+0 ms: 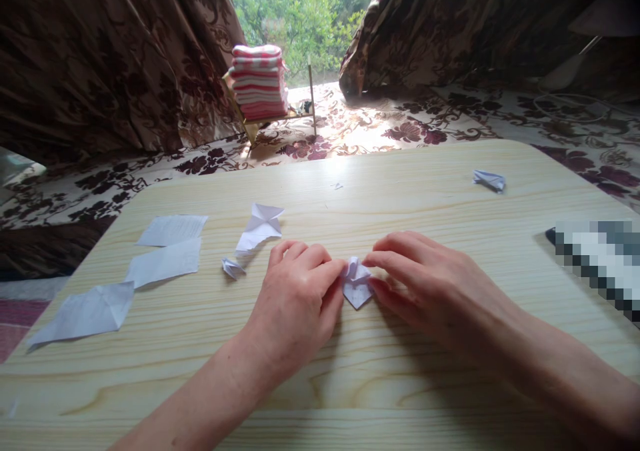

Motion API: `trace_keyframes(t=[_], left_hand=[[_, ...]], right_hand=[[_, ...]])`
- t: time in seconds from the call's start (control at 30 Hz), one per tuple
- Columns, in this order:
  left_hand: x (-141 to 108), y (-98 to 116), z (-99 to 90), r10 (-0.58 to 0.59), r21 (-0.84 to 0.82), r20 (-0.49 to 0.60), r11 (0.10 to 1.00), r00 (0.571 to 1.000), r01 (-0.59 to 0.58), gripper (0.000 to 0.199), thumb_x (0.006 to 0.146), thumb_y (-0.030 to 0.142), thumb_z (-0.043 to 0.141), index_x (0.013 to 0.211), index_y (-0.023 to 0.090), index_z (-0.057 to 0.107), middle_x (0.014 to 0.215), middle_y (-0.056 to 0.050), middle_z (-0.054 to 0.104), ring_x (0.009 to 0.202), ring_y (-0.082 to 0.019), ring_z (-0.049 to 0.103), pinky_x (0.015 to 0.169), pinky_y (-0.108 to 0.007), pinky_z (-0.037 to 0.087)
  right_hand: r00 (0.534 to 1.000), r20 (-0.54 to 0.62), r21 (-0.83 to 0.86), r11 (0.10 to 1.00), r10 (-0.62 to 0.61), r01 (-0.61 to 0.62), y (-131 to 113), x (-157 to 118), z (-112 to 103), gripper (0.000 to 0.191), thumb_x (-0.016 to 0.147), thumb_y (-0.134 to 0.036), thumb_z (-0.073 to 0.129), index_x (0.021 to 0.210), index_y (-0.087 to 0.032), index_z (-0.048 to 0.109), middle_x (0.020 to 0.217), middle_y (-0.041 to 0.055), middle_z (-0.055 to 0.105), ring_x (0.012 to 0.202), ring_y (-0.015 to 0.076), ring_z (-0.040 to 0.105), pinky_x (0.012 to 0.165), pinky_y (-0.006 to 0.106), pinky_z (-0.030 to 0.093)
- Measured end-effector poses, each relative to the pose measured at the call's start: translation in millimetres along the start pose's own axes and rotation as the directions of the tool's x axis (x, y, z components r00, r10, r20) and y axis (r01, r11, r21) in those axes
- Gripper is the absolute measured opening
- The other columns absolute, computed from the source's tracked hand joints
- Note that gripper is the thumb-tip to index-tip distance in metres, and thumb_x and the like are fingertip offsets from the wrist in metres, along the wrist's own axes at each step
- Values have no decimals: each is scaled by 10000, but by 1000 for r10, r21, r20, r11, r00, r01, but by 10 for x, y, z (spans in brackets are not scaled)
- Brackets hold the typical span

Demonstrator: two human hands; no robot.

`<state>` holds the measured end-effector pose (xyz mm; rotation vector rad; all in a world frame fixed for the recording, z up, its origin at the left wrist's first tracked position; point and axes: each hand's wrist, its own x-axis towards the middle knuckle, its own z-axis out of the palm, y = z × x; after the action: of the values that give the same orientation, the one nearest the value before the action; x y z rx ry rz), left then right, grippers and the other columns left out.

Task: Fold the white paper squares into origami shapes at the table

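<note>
A small folded white paper (pixel 358 284) with a pointed lower end lies between my two hands over the pale wooden table (pixel 225 384). My left hand (pixel 305 288) pinches its left edge between thumb and forefinger, the other fingers curled. On the opposite side, my right hand (pixel 417 271) grips the right edge with thumb and fingertips. Left of my left hand are a creased, torn paper piece (pixel 264 221) and a small folded paper (pixel 233 268).
Several flat paper pieces (pixel 165 261) lie at the table's left. Another folded paper (pixel 489 180) sits at the back right, above a pixelated dark-edged object (pixel 600 258). Behind the table, a small rack holds folded pink-and-white cloths (pixel 259 81) on floral fabric.
</note>
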<state>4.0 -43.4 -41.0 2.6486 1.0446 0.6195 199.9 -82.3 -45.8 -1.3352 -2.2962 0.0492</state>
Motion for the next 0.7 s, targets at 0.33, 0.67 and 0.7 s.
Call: trace_keyframes(t=[0.33,0.67,0.7], left_hand=[[-2,1,8,-5,-1,-1,1000,1000,5,210,916,201,509,877,178,714,770,-39,653,758,-189,542,806,-395,394],[-18,-15,73,3,26,-83,1000,997,-1,150,873,261,605,833,168,717,740,-38,646,728,-189,532,823,-414,395],[-20,-11,84,1,37,-97,999,995,3,146,869,261,611,828,166,713,736,-37,647,723,-188,531,827,-414,395]], right_hand=[[998,-7,-119,991,-60,59,-61,57,-30,170,880,-227,588,941,-115,701,876,91,660,765,234,609,579,331,454],[999,39,-152,988,19,-13,-56,49,0,126,873,-117,571,858,-131,695,812,74,660,723,226,622,548,304,416],[999,17,-116,993,39,-37,-44,46,12,152,888,-127,545,867,-128,695,817,77,663,725,223,624,561,303,422]])
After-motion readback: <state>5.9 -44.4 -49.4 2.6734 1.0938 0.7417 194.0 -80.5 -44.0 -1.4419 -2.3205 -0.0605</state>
